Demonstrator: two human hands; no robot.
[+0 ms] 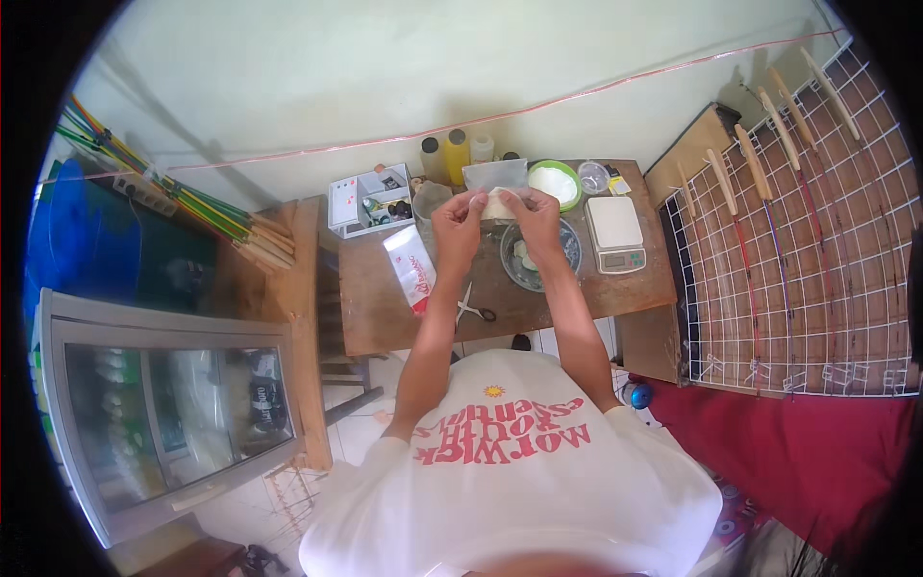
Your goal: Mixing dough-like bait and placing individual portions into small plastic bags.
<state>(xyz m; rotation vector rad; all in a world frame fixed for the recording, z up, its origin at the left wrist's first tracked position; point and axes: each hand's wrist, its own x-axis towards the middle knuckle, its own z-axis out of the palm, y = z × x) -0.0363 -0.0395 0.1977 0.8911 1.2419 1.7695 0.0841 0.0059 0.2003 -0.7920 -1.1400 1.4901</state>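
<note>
My left hand (460, 221) and my right hand (535, 219) are raised over the far part of the wooden table. Between their fingertips they pinch a pale, soft-looking piece of dough (497, 206). Just below my right hand stands a clear bowl (569, 273), and whitish lumps (525, 256) show inside it, partly covered by my wrist. Beyond my right hand is a green bowl (575, 196) with white powder (551, 183) in it. A white digital scale (613, 225) sits to the right, and nothing rests on its plate.
Scissors (470, 306) and a white-and-red packet (411, 264) lie on the table (370, 308). A compartment box (358, 207) stands at the far left, several bottles (456, 154) by the wall. A glass-fronted cabinet (178, 404) flanks the left; a white wire rack (788, 260) leans at right.
</note>
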